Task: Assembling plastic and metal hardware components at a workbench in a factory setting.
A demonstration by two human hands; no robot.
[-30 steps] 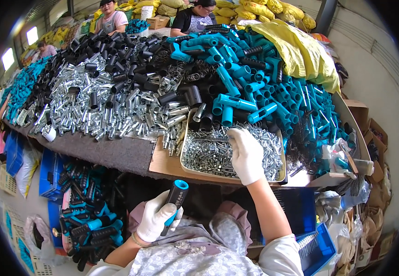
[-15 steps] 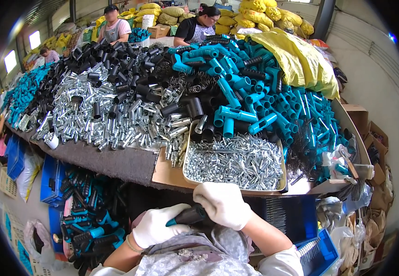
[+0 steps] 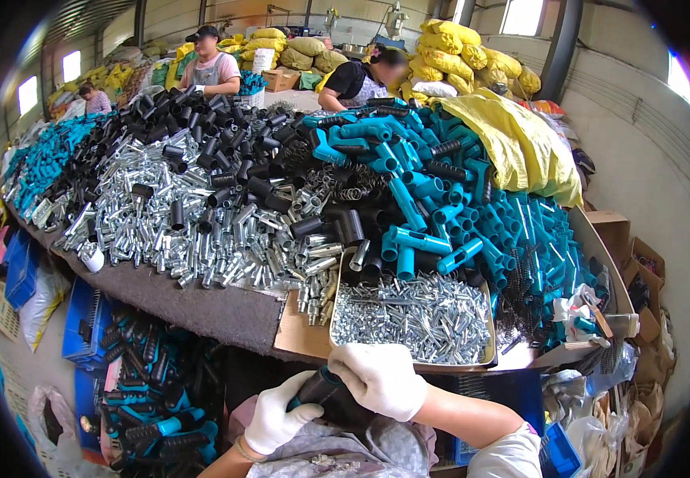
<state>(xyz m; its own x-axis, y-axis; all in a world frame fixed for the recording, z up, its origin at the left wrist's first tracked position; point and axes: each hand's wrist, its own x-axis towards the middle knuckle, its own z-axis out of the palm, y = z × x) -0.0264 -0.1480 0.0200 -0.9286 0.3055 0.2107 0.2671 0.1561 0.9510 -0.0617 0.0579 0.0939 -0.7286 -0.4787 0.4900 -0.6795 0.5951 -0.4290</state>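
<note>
Tubular black handle (image 3: 318, 389) in cloth-gloved left hand (image 3: 278, 416)

2 white gloves (image 3: 381, 381), black-and-teal handle (image 3: 321, 388), teal tubes (image 3: 408, 203), silver pins (image 3: 412, 315), yellow sheet (image 3: 524, 147), grey patterned apron (image 3: 337, 460)

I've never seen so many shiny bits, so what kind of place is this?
It looks like a workshop or small factory. A long table is heaped with metal parts and blue-green plastic parts, and bulging yellow sacks are piled up behind it.
</note>
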